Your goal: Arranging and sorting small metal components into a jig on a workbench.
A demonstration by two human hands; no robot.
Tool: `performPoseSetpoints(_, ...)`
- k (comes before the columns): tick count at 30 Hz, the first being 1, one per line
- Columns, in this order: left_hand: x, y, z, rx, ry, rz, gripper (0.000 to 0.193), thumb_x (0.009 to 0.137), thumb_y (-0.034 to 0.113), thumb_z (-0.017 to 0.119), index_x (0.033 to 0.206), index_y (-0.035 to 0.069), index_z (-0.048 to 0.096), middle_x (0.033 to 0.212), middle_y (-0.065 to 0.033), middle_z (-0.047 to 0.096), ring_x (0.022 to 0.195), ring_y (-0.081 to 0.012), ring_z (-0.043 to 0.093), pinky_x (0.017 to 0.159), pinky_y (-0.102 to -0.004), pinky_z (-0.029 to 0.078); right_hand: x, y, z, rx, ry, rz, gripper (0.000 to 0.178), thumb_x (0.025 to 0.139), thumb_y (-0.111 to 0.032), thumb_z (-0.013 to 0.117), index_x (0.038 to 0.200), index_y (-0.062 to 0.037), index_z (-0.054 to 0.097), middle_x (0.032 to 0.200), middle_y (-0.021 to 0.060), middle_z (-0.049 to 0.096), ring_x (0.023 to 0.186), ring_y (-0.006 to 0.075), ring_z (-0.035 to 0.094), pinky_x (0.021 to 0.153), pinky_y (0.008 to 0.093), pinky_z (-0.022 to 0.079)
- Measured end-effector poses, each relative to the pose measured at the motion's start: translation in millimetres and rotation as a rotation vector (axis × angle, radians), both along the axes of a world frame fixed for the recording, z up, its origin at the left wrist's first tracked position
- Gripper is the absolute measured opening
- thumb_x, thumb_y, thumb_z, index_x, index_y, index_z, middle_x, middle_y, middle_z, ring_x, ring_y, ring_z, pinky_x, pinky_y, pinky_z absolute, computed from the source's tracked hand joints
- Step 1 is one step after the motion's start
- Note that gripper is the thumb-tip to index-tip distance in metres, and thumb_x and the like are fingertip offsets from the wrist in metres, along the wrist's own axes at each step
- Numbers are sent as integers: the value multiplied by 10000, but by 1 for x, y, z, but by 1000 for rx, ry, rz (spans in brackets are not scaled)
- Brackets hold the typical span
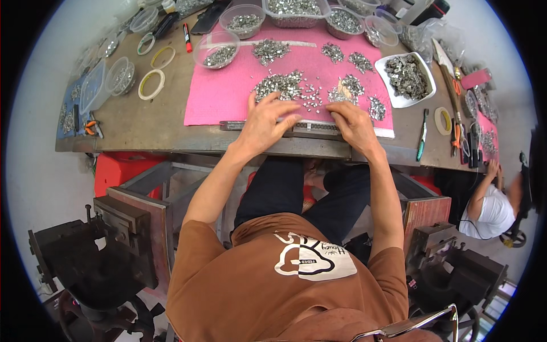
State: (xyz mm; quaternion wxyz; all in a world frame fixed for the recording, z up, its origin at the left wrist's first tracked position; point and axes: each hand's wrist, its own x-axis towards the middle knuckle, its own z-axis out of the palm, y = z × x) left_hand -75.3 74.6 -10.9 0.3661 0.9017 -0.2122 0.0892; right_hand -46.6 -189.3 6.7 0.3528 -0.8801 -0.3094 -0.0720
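My left hand [265, 122] lies over the left part of a long dark metal strip [319, 129] at the bench's front edge. Its fingers are apart, with the fingertips beside a large pile of small silver metal pieces [285, 83]. Small dark parts sit in a row along the strip. At the strip's right end, my right hand [354, 122] has thumb and forefinger drawn together; whatever they grip is too small to make out. Loose metal pieces [311, 97] lie scattered between both hands on the pink mat [219, 102].
Clear plastic bowls [216, 50] and a tub [296, 21] of metal pieces line the back. A white dish [405, 80] holds darker pieces. Tape rolls [151, 84], a red marker [187, 38] and a toothbrush [423, 134] lie around. Another person [490, 208] sits at right.
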Motion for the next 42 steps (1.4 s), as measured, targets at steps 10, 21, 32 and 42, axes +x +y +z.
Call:
performPoseSetpoints(10, 30, -21, -8, 115, -158, 97, 131, 869, 239, 730, 947, 134, 738, 854, -26, 642, 922, -231, 557, 975, -472, 316, 4, 21, -9, 1, -36, -107, 102, 838, -43, 726, 933, -15, 701, 844, 121, 600, 838, 300, 606, 752, 402, 487)
performPoseSetpoints(21, 37, -30, -12, 208, -203, 134, 122, 852, 206, 721, 923, 107, 729, 862, -33, 639, 924, -238, 563, 992, -503, 307, 8, 31, -17, -38, -100, -108, 108, 810, -51, 746, 881, -2, 682, 806, 125, 594, 797, 311, 592, 720, 418, 467)
performPoseSetpoints(32, 34, -25, -11, 125, -164, 89, 135, 850, 219, 711, 930, 112, 723, 852, -25, 622, 906, -225, 559, 987, -496, 297, 7, 28, -18, -32, -98, -108, 93, 817, -31, 723, 898, -15, 681, 808, 114, 597, 786, 300, 595, 706, 405, 467)
performPoseSetpoints(42, 35, -29, -11, 142, -172, 103, 114, 849, 203, 705, 917, 114, 723, 847, -23, 620, 906, -224, 561, 995, -506, 294, 8, 29, -19, -20, -94, -114, 91, 813, -34, 727, 890, -15, 683, 802, 108, 605, 779, 287, 603, 696, 397, 471)
